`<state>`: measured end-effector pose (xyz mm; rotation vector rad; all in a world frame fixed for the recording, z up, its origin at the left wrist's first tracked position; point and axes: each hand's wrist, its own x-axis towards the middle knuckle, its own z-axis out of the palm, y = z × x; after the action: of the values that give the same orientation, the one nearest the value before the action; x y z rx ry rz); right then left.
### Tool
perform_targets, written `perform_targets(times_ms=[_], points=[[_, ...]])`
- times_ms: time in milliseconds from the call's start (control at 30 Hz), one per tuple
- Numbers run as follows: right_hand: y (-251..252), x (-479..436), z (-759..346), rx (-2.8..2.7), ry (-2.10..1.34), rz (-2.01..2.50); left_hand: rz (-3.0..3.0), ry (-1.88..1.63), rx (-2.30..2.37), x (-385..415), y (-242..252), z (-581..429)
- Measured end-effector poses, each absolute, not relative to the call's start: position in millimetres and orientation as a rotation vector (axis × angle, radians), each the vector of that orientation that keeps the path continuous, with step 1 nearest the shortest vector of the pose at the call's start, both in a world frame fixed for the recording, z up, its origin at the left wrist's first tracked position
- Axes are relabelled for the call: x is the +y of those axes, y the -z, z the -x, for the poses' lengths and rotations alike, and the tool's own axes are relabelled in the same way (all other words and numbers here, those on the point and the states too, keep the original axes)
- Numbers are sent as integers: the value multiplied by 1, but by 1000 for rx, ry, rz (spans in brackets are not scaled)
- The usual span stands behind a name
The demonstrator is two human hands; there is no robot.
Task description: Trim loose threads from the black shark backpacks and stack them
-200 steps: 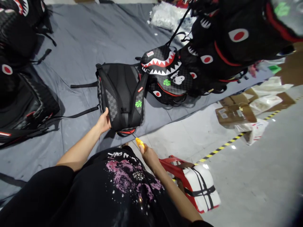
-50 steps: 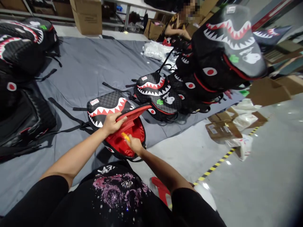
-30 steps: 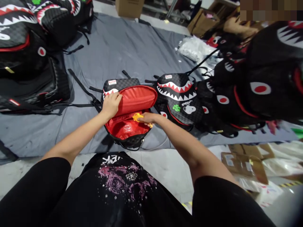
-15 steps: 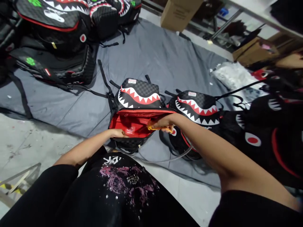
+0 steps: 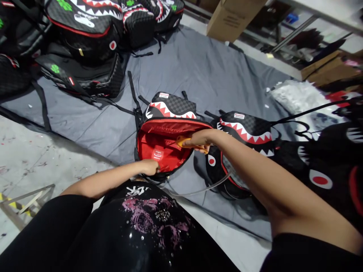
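Note:
A black checkered backpack (image 5: 178,105) with a shark-mouth print lies unzipped in front of me, its red lining (image 5: 147,149) showing. My left hand (image 5: 151,167) is closed on the near edge of its opening. In my right hand (image 5: 198,139) is an orange tool (image 5: 183,142), which looks like an air blow gun; its tip points left into the bag. A clear hose (image 5: 210,187) curves below and passes behind my right forearm. Just right of this bag lies a second shark-mouth backpack (image 5: 244,128), partly covered by that arm.
Several similar backpacks (image 5: 85,41) are piled at the upper left. More dark bags (image 5: 320,177) crowd the right side. Grey sheeting (image 5: 198,64) covers the floor. A cardboard box (image 5: 232,19) and clear plastic bags (image 5: 297,98) are farther back. A metal-legged stand (image 5: 25,206) is at lower left.
The bag's mouth is spread wider, showing more red lining. My left hand has come from inside the bag to its near rim. The view has shifted slightly left.

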<state>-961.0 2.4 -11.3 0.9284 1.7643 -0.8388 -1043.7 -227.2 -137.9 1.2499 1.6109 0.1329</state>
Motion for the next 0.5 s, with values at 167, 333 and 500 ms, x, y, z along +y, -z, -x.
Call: perform_targets(times_ms=[167, 333, 500], points=[[3, -5, 976, 1710, 706, -874, -1620, -153, 1654, -272, 125, 1023], [1, 1, 973, 1614, 905, -757, -1705, -174, 1657, -287, 138, 1031], [0, 6, 965, 1702, 1089, -745, -1695, -215, 1676, -286, 142, 1030]])
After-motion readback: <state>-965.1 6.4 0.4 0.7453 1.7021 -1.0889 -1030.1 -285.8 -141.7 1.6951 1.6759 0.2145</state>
